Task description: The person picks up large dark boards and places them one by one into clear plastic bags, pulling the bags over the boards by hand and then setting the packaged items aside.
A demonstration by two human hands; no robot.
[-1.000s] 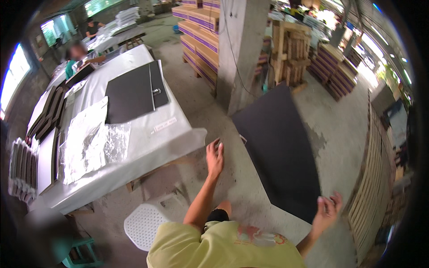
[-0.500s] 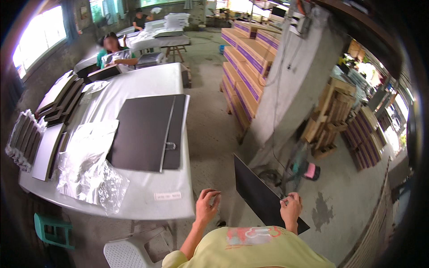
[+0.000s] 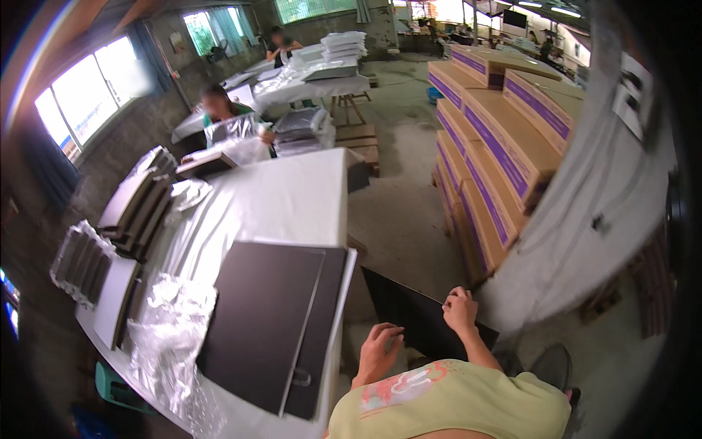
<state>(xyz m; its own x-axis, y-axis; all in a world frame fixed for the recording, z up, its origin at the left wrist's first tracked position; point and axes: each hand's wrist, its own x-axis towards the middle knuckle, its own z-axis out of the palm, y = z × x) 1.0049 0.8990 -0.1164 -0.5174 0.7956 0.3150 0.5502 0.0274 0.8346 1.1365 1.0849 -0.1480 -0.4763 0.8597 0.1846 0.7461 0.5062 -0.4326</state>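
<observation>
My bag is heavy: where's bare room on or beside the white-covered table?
The table's far middle looks bare, between the flat black sheets and its far edge, right of the white wrapping. Bare floor shows between table and boxes. Crowded: the table's left, with stacked boards and plastic film, and beside its near end, where the right hand holds a black panel.

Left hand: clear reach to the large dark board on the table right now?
Probably yes: the left hand is just right of the table, and nothing visible blocks the side toward the large dark board. Whether it's touching the black panel is unclear.
</observation>
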